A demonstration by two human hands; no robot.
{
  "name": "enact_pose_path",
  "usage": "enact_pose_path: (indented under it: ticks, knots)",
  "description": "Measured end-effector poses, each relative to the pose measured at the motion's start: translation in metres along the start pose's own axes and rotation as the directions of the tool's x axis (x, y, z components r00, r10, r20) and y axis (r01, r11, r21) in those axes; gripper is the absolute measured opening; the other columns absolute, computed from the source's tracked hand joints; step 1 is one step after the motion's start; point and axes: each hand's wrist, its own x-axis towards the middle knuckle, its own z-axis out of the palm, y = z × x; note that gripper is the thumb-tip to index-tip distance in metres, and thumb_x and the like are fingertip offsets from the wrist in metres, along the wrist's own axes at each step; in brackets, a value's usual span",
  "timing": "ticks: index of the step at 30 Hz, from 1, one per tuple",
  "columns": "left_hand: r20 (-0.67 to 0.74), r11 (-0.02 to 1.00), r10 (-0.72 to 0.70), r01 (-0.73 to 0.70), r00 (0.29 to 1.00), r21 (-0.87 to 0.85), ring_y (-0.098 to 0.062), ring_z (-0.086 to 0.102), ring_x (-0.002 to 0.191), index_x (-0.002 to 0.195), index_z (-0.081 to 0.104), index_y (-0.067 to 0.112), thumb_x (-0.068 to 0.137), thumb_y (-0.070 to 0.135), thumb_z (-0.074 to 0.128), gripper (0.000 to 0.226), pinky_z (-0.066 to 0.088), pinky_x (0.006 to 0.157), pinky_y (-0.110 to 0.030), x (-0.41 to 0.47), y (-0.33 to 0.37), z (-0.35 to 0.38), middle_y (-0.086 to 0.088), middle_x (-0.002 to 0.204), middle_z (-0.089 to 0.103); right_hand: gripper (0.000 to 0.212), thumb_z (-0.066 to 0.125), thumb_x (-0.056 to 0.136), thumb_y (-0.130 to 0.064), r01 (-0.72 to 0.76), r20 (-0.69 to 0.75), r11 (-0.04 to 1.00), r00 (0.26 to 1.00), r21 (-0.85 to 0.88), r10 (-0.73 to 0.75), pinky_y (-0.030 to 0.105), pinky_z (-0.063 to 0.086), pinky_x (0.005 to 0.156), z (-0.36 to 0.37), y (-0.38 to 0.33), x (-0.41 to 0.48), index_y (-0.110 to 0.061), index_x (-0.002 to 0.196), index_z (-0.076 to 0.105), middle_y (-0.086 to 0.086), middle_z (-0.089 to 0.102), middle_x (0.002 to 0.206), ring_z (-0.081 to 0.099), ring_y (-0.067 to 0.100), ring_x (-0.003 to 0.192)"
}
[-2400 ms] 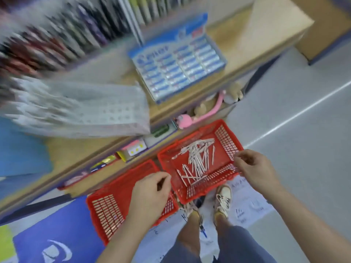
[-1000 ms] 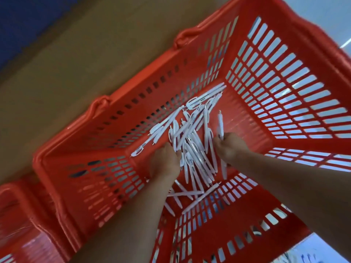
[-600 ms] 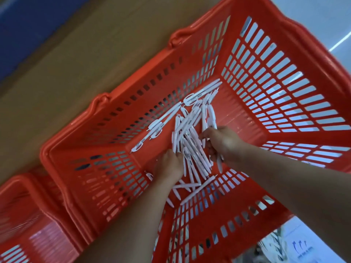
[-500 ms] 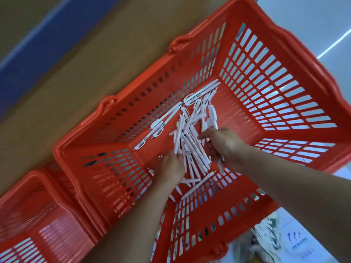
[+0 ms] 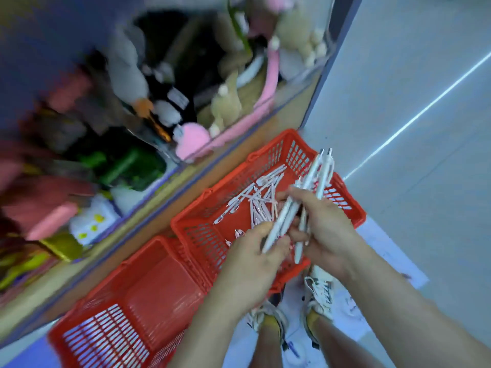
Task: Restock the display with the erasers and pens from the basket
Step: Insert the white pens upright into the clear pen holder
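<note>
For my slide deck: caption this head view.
Left hand and right hand grip white plastic pens above a red plastic basket holding more.

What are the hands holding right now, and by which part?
A bunch of white pens: left hand grips the lower ends, right hand the middles.

Bare forearms [image 5: 398,314], white lace-up sneakers [image 5: 320,293] with yellowish tongues.

We see glossy red plastic mesh basket [image 5: 196,232] w/ smooth white plastic pens [image 5: 260,203]; behind basket, fuzzy cloth plush toys [image 5: 225,102], matt wood-look shelf edge [image 5: 148,205].
</note>
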Motion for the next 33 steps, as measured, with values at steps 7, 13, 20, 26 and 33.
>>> enact_pose_path:
  ticks: [7, 13, 20, 26, 33]
  knots:
    - [-0.095, 0.992, 0.088, -0.096, 0.992, -0.084, -0.013, 0.055, 0.052, 0.084, 0.058, 0.022, 0.099, 0.035, 0.036, 0.029, 0.045, 0.057, -0.026, -0.110, 0.137, -0.054, -0.004, 0.066, 0.067, 0.026, 0.060, 0.083, -0.037, 0.149, 0.156, 0.983, 0.979, -0.106, -0.131, 0.017, 0.027, 0.033, 0.061, -0.090, -0.146, -0.011, 0.079, 0.065, 0.007, 0.053, 0.063, 0.045, 0.012, 0.049]
    - [-0.194, 0.949, 0.065, -0.121, 0.979, -0.291, -0.018, 0.046, 0.051, 0.079, 0.052, 0.016, 0.099, 0.046, 0.031, 0.042, 0.040, 0.055, -0.032, -0.181, 0.222, -0.066, -0.003, 0.053, 0.054, 0.032, 0.069, 0.081, -0.028, 0.274, 0.401, 0.924, 0.904, -0.266, -0.152, 0.027, 0.027, 0.048, 0.106, -0.140, -0.242, -0.003, 0.101, 0.067, 0.006, 0.060, 0.067, 0.052, 0.017, 0.056]
    - [-0.333, 0.983, 0.184, -0.182, 0.925, 0.036, -0.009, 0.054, 0.060, 0.075, 0.057, 0.016, 0.092, 0.060, 0.028, 0.056, 0.043, 0.063, -0.037, -0.237, 0.277, -0.099, 0.004, 0.064, 0.061, 0.013, 0.072, 0.079, -0.030, 0.327, 0.550, 0.878, 0.830, -0.350, -0.090, 0.029, 0.033, 0.055, 0.152, -0.169, -0.310, -0.019, 0.073, 0.072, 0.006, 0.056, 0.060, 0.048, 0.021, 0.053]
    - [-0.650, 0.946, 0.178, -0.311, 0.739, -0.094, -0.010, 0.052, 0.058, 0.074, 0.060, 0.032, 0.085, 0.047, 0.059, 0.019, 0.044, 0.059, -0.033, -0.264, 0.290, -0.153, 0.008, 0.063, 0.059, 0.023, 0.063, 0.083, -0.037, 0.311, 0.666, 0.858, 0.744, -0.409, 0.047, 0.023, 0.039, 0.054, 0.182, -0.178, -0.337, -0.015, 0.076, 0.069, 0.005, 0.060, 0.065, 0.053, 0.014, 0.059]
    - [-0.547, 0.802, 0.122, -0.406, 0.828, -0.437, -0.015, 0.057, 0.060, 0.096, 0.071, 0.014, 0.085, 0.013, 0.061, 0.015, 0.052, 0.059, -0.027, -0.294, 0.297, -0.227, -0.002, 0.070, 0.065, 0.036, 0.070, 0.076, -0.046, 0.345, 0.757, 0.778, 0.608, -0.525, 0.240, 0.020, 0.025, 0.044, 0.236, -0.161, -0.348, -0.011, 0.076, 0.063, 0.001, 0.045, 0.052, 0.039, 0.010, 0.045]
